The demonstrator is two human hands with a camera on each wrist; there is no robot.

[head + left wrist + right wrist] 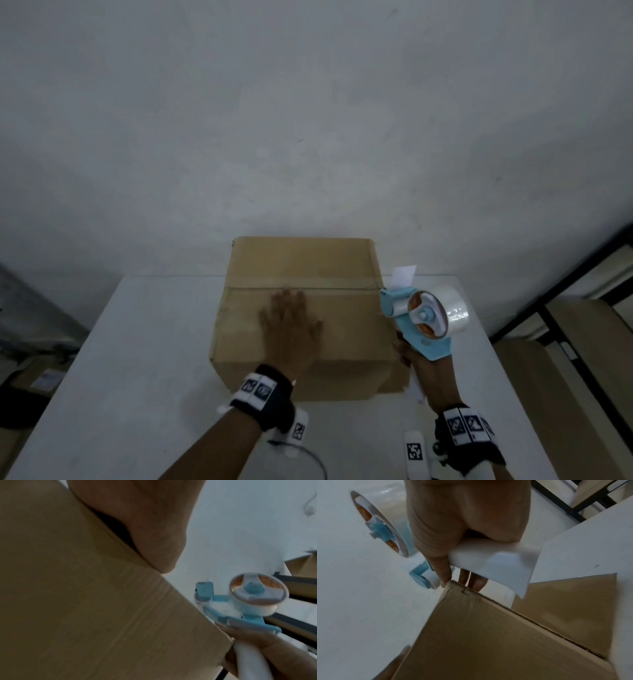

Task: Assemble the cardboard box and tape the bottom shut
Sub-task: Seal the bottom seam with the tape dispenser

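A brown cardboard box (342,329) stands on the white table (144,342), its flaps folded shut on top with the seam (342,287) running left to right. My left hand (291,325) lies flat on the near flap, fingers spread toward the seam. My right hand (416,368) grips the white handle (488,561) of a blue tape dispenser (418,318) with a clear tape roll (452,310), held just off the box's right edge beside the seam's end. In the left wrist view the dispenser (240,601) hangs past the box (85,601) edge. In the right wrist view my fingers (440,534) wrap the handle above the box corner (452,584).
A plain white wall (308,120) rises right behind the table. Black-framed shelving with cardboard (582,325) stands at the right. Stacked cardboard (34,377) lies low at the left. A white marker tag (414,452) and a cable (308,455) sit near the table's front.
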